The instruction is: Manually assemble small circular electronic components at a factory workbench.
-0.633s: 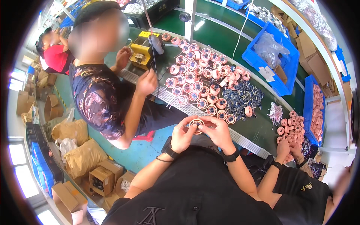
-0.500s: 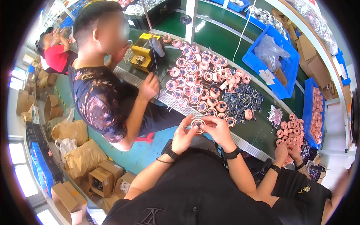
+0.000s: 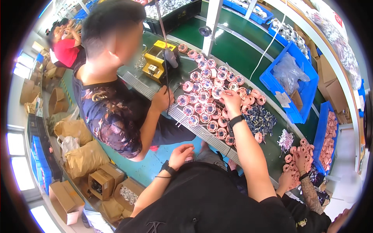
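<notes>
Workshop's packed: co-worker on the left, yellow machine at that end of the desk, blue bin by the far edge. Pink rings crowd the desk's middle, some out to the metal strip along the near edge; dark small parts heaped just right of them. R hand is stretched over the desk, fingertips at one pink ring in the cluster, nearer the far edge; can't tell if it's gripped or merely touched. L hand hangs short of the near edge, fingers loosely bent, apparently w/ nothing in it. Ring looks like stiff plastic, prob. light, a bit slick. Wiring & insides prob. fragile, so best hold = outer wall betw. thumb & forefinger, clear of the center & any loose leads.
</notes>
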Tool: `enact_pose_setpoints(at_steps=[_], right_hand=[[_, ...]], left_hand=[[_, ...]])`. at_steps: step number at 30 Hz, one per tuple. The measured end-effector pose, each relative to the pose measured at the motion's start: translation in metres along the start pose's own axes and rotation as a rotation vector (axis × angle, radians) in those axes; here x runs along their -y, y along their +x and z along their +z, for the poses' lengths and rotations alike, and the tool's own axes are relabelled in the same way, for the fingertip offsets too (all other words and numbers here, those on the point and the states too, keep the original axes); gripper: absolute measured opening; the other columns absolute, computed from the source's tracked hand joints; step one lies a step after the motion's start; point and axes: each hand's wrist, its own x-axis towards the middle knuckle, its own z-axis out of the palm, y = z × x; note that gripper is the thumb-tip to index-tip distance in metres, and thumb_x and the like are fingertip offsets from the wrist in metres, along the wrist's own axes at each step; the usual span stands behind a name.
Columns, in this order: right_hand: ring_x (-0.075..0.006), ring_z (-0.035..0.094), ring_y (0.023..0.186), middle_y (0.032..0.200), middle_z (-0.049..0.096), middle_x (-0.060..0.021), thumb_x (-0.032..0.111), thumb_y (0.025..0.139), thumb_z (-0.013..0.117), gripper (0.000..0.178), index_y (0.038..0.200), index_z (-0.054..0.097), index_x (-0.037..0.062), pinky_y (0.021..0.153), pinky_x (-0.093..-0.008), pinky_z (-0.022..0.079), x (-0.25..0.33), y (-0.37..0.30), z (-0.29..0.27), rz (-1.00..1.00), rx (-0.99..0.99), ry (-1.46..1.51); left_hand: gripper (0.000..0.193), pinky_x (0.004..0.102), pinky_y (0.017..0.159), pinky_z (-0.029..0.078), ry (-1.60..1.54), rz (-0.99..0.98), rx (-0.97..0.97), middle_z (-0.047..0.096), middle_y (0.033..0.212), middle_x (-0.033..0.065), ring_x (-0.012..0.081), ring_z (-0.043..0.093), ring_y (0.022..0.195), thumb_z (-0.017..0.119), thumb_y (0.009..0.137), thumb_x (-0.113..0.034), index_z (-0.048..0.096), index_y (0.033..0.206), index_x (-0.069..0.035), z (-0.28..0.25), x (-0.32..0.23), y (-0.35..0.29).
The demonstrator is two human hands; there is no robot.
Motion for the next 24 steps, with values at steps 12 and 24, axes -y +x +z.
enact_pose_setpoints(at_steps=[12, 24], right_hand=[[-0.0312, 0.068, 0.083, 0.086, 0.072, -0.0124, 0.027, 0.071, 0.074, 0.022, 0.080, 0.073, 0.0068, 0.080, -0.0384, 0.053, -0.058, 0.145, 0.022, -0.104, -0.110, -0.594], [-0.0212, 0.067, 0.076, 0.077, 0.070, -0.0100, 0.024, 0.078, 0.070, 0.020, 0.083, 0.070, 0.0048, 0.071, -0.0333, 0.052, -0.021, 0.077, -0.023, -0.275, -0.216, -0.368]], left_hand=[[0.034, 0.0307, 0.086, 0.052, -0.064, -0.087, -0.165, 0.064, 0.112, 0.0130, 0.0200, 0.064, 0.096, 0.056, 0.096, -0.018, 0.055, 0.120, 0.005, -0.025, 0.033, 0.002], [0.031, 0.0324, 0.086, 0.052, -0.055, -0.094, -0.099, 0.064, 0.110, 0.0114, 0.0212, 0.064, 0.095, 0.056, 0.096, -0.020, 0.056, 0.118, 0.003, -0.032, 0.044, 0.020]])
